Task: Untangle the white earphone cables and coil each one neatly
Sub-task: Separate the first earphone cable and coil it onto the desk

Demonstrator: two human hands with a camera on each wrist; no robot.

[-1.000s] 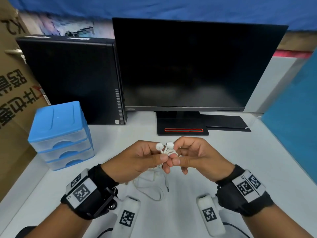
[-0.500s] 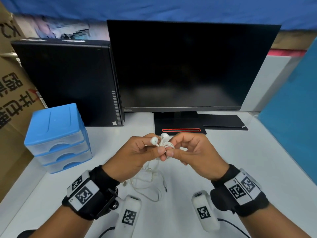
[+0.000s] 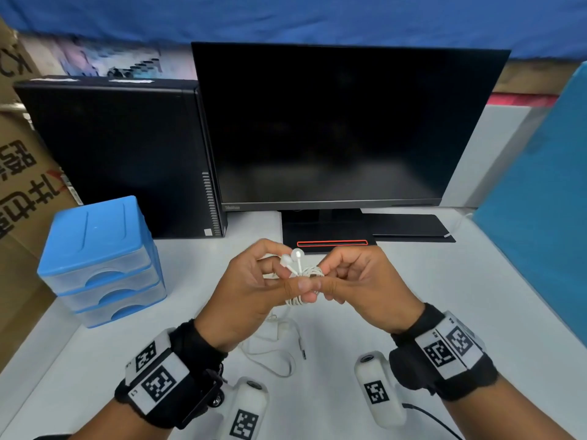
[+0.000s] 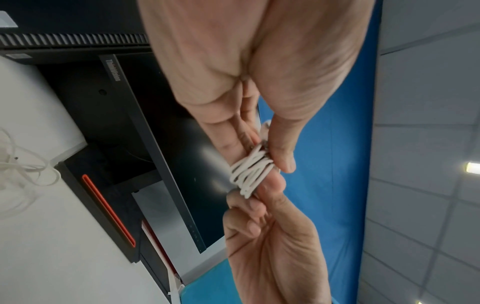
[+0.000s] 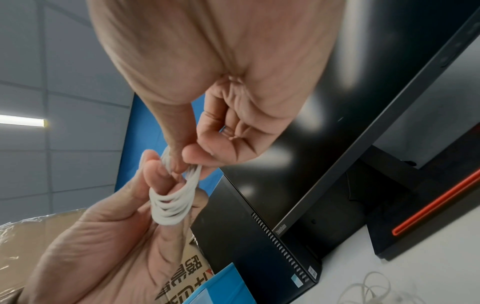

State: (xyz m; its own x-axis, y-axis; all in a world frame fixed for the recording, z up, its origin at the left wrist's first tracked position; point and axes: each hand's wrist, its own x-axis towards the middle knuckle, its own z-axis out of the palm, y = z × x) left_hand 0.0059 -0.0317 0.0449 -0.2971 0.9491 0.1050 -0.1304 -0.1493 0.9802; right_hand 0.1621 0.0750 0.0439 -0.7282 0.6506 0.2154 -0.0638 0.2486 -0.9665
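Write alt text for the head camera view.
Two hands, the left hand and right hand, pinch a coiled white earphone cable above a white desk. A second, loose cable lies beneath them, before a dark monitor and blue drawer unit.

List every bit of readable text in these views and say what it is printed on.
"ThinkVision": bottom bezel of the monitor, clearest in the left wrist view.
"L1": left wristband.
"R5", "R4": right wristband.
"K2" and Chinese characters: cardboard box, seen upside down, not reliably legible.
Sticker on the computer tower: too small.
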